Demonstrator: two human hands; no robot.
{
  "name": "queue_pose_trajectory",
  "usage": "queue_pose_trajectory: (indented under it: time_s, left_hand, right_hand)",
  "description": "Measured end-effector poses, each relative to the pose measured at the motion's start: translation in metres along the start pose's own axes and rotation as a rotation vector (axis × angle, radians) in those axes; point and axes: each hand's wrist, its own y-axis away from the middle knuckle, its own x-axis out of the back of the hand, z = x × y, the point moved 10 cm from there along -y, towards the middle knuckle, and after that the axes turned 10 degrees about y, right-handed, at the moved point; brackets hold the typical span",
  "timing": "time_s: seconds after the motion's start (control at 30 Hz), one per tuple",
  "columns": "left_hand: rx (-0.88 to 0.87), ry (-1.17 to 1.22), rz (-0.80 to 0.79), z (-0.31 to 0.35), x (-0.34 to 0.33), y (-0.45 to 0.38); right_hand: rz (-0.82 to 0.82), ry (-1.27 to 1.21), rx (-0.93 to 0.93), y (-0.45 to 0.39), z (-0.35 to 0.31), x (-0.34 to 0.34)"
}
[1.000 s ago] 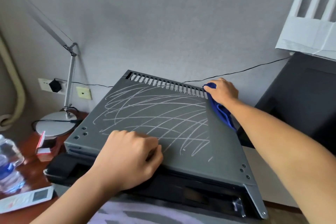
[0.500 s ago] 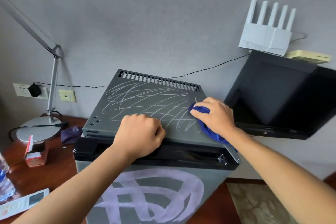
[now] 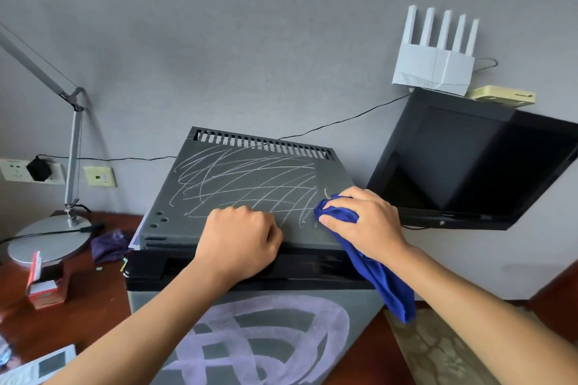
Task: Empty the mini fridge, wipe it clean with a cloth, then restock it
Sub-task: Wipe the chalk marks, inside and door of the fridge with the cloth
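Left hand [image 3: 240,237] curled in fist, knuckles up, resting on front edge of fridge [image 3: 250,197] top, holding nothing visible. Right hand [image 3: 366,225] clutches blue cloth [image 3: 384,284] at top's front right corner; cloth tail hangs down right side. Hands apart.

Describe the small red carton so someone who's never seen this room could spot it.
Start at the grey mini fridge and look left along the wooden desk. The red carton stands before the lamp base, the only red thing there, its top flap open.
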Motion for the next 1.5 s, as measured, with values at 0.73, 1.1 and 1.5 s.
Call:
queue_pose_trajectory:
  time_s: [0.73, 1.1, 1.5]
  left_hand:
    - [0.076, -0.012, -0.031, -0.013, -0.01, -0.003]
    - [0.058, -0.005, -0.008, -0.012, -0.008, -0.004]
    - [0.075, -0.001, -0.053, -0.004, 0.0, -0.002]
  right_hand:
    - [-0.21, 0.06, -0.051, -0.249, 0.075, -0.148]
    - [-0.171, -0.005, -0.067, -0.175, 0.053, -0.104]
    - [-0.207, -0.151, 0.009, 0.003, -0.018, -0.001]
